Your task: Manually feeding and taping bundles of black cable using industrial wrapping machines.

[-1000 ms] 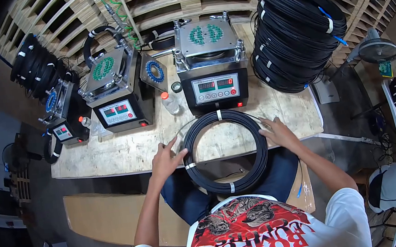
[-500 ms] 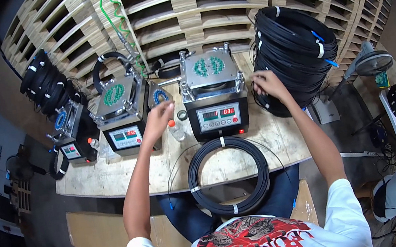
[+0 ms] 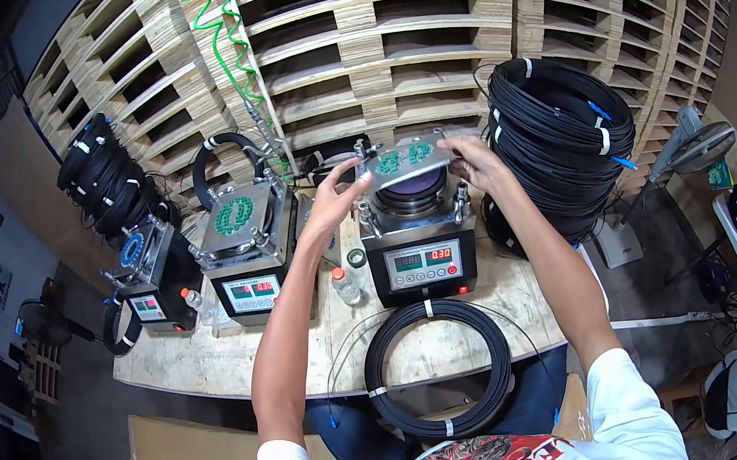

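My left hand [image 3: 339,200] and my right hand [image 3: 476,165] grip opposite edges of a square metal plate [image 3: 406,175] with green fittings set in a ring. The plate is raised and tilted above the right-hand polishing machine [image 3: 423,269]. Beneath it shows the machine's round, dark purple platen [image 3: 418,184], with metal corner posts around it. Fingers of both hands curl at the plate's sides; some fingertips are hidden. A coil of black cable [image 3: 372,364] with white ties rests at the bench's front edge, partly over my lap.
Left of me stand a second machine [image 3: 250,287] with green fittings and a smaller one [image 3: 153,305] with blue fittings. A red-capped bottle [image 3: 346,287] is beside my left forearm. Tall black cable stacks [image 3: 546,160] rise at right. Wooden pallets [image 3: 424,18] back the bench.
Both hands have come inward from either side of the right-hand machine onto its plate. The plate has lifted off the corner posts and tilted. My view has shifted slightly upward.
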Motion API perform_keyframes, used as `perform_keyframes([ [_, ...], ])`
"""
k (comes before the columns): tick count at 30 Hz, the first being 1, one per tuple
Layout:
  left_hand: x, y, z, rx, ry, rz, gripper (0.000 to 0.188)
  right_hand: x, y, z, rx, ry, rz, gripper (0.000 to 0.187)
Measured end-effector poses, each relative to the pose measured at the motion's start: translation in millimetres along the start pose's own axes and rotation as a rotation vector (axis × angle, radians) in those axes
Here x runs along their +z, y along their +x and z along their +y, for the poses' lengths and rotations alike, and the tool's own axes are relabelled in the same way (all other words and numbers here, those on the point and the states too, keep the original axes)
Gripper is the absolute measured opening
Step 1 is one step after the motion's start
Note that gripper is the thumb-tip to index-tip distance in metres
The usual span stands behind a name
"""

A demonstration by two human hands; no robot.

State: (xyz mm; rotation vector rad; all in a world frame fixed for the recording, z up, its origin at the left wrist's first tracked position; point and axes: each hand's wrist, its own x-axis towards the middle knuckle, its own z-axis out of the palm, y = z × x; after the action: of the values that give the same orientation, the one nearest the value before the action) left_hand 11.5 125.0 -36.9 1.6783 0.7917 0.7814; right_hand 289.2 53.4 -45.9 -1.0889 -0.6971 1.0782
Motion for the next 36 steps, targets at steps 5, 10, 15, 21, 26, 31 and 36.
perform_keyframes([
  [5,-6.7,13.5,-4.3,0.054,0.174,-0.02,0.06,36.5,32.8,-14.8,-0.117,-0.009,0.02,0.02],
  [10,-5.7,44.7,-52.2,0.459,0.485,0.159,0.019,90.0,46.2,-12.9,-0.132,-0.088,0.058,0.016],
  [15,-4.9,53.7,-62.0,0.412,0.532,0.175,0.015,106.8,47.2,-10.2,-0.176,-0.091,0.035,0.02],
  [21,-15.3,63.7,-75.2,0.335,0.47,0.202,0.018,55.2,34.4,-11.3,-0.385,-0.483,0.034,0.029],
  [26,-32.9,70.6,-90.4,0.213,0.163,0.093,0.021,19.2,18.9,12.1,-0.599,-0.898,0.163,0.027],
  [31,-30.8,62.9,-39.6,-0.026,0.17,-0.218,0.03,-24.9,18.8,51.3,-0.535,-0.958,0.275,0.026],
  [36,-120.5,101.4,-59.6,0.148,0.552,-0.372,0.049,8.3,0.5,43.9,-0.687,-1.078,0.346,0.027],
])
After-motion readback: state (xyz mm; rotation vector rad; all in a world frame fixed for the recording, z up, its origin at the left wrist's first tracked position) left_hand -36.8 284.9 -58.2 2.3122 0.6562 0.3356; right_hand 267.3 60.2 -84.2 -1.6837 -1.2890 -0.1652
